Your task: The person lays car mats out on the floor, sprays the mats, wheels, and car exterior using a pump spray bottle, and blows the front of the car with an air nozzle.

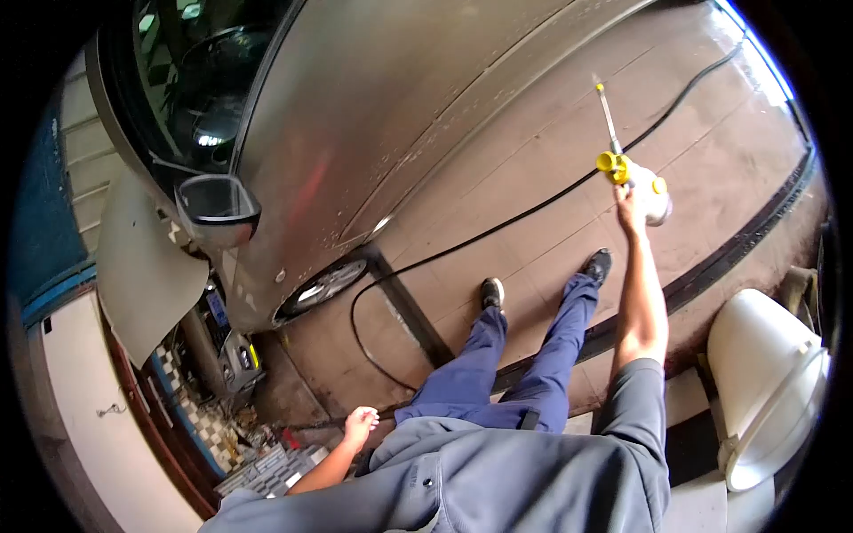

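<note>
My right hand (630, 206), its arm stretched forward, is closed around a spray gun (636, 179) with yellow fittings and a pale bottle. Its thin metal lance (609, 120) ends in a yellow tip, with a faint mist at the end. Down by my left side, my left hand (358, 426) hangs with loosely bent fingers and nothing visible in it. A grey car (355, 115) stands in front of me to the left, its lower side spotted with whitish drops. Whether the black hose (524, 210) joins the spray gun cannot be made out.
The hose runs across the wet tiled floor (498, 258) and loops near the front wheel (324, 289). The side mirror (218, 209) sticks out, and the hood (147, 266) appears raised. A large white bucket (764, 373) is at right. Clutter (275, 466) lies at lower left.
</note>
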{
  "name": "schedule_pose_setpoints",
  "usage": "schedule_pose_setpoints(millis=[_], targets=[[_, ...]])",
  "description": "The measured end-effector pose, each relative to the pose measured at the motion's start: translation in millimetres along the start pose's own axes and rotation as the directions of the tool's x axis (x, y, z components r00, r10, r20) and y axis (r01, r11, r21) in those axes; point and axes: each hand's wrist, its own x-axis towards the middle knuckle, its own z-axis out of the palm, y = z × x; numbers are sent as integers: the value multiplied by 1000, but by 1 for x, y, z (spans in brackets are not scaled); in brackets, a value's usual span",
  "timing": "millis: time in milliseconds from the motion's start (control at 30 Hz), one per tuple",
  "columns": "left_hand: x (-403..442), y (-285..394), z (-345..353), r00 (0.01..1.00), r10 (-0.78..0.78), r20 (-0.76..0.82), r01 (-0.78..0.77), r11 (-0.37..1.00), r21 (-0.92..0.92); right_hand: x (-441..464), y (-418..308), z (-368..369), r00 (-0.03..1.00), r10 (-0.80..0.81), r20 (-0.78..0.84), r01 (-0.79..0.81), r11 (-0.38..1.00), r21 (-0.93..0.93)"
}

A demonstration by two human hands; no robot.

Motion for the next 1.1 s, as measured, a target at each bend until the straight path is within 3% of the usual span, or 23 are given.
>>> schedule_pose_setpoints(millis=[33,233,300,367,467,600,667,800,867,900,1000,1067,1100], targets=[[-3,-9,-4,1000,-1,6,1,1000,-4,7,6,14,999,-22,-27,20,998,-66],[-6,-46,-28,999,-20,46,18,999,42,-19,-10,102,988,-62,139,67,997,-31],[-1,-51,-35,999,-9,36,7,997,71,-48,-19,153,983,-160,91,154,986,68],[2,-47,-40,1000,19,22,-20,998,63,-84,-41,185,946,-122,300,111,992,51],[8,-33,-44,998,70,4,-70,996,48,-140,-71,239,860,-141,490,124,990,66],[13,-12,-42,997,67,-34,-64,995,71,-210,-93,304,715,-215,665,273,962,17],[9,2,-35,997,76,-28,-73,994,77,-233,-108,299,631,-262,730,274,956,107],[0,39,-14,1000,17,-6,-16,991,136,-252,-106,270,618,-147,772,129,988,85],[-7,66,6,999,51,-1,-50,982,182,-231,-105,215,676,-234,698,357,933,-33],[-4,71,13,999,42,27,-45,986,163,-223,-97,210,739,-207,641,309,950,-49],[-1,100,42,996,65,62,-72,991,117,-186,-55,193,884,-100,457,23,985,170],[-3,133,66,989,100,104,-114,984,138,-144,-35,161,928,-59,367,-16,980,200],[-2,147,78,986,114,122,-131,982,136,-125,-32,130,984,-176,28,162,949,271]])
